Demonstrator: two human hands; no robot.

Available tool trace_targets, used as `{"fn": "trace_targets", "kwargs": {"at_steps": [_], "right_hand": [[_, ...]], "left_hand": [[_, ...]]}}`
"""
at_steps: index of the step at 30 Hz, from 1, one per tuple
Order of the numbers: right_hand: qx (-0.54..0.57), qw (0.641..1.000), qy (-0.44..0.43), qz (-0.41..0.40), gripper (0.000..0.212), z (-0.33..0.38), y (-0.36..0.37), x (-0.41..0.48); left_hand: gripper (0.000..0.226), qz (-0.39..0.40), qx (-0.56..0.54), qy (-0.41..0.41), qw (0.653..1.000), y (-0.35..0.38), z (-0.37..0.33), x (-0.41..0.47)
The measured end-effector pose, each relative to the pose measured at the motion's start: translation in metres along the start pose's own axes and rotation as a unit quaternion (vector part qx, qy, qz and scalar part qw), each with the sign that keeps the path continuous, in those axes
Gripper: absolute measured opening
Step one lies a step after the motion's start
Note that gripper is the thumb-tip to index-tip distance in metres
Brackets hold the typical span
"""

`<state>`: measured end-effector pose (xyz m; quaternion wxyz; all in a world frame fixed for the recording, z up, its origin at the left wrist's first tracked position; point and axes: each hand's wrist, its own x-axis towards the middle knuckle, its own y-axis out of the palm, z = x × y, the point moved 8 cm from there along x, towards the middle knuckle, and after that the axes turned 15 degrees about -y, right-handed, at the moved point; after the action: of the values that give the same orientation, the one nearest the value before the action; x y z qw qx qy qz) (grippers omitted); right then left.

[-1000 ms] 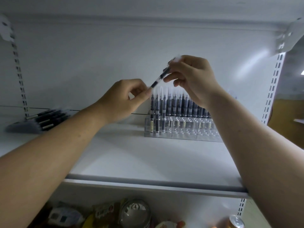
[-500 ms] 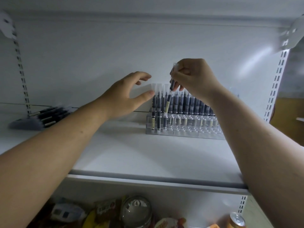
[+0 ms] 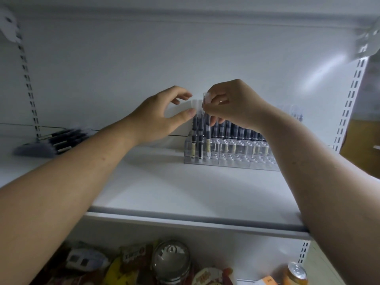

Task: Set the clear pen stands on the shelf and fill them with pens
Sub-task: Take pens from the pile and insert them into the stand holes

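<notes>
Pens (image 3: 55,140) lie loose at the shelf's (image 3: 144,182) left end. Left hand (image 3: 162,116) hangs relaxed, holding nothing. Right hand (image 3: 232,105) pinches the clear cap of a black pen (image 3: 207,130) upright in the clear stand (image 3: 226,159) by the back wall; its pale label is unreadable.

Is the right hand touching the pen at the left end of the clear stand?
Touching. The head view shows the right hand pinching the clear cap of the pen between thumb and fingers.

White shelf (image 3: 164,188); clear stand (image 3: 230,159); black pens (image 3: 236,130) with cream labels; orange can (image 3: 295,274) below.
</notes>
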<state>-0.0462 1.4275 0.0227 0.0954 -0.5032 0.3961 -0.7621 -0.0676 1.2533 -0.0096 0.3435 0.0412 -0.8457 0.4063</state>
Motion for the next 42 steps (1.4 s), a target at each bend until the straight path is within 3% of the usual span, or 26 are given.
{"fn": "trace_targets", "kwargs": {"at_steps": [8, 13, 21, 28, 42], "right_hand": [[-0.005, 0.998, 0.056, 0.003, 0.009, -0.015, -0.005, -0.002], [-0.011, 0.995, 0.091, 0.045, 0.009, -0.022, 0.004, -0.006], [-0.035, 0.997, 0.058, 0.045, 0.012, -0.015, 0.003, -0.003], [-0.079, 0.995, 0.003, -0.068, 0.023, -0.012, -0.016, 0.004], [-0.041, 0.999, 0.016, 0.001, 0.012, -0.014, -0.002, 0.002]], "left_hand": [[0.041, 0.004, -0.008, -0.004, 1.000, 0.000, 0.001, 0.000], [0.038, 0.001, -0.010, -0.005, 1.000, 0.000, 0.002, 0.000], [0.041, 0.008, -0.005, -0.002, 1.000, 0.001, -0.001, -0.001], [0.041, 0.002, -0.008, -0.002, 1.000, 0.000, -0.001, -0.001], [0.039, 0.007, -0.002, -0.003, 1.000, 0.001, -0.001, -0.001]]}}
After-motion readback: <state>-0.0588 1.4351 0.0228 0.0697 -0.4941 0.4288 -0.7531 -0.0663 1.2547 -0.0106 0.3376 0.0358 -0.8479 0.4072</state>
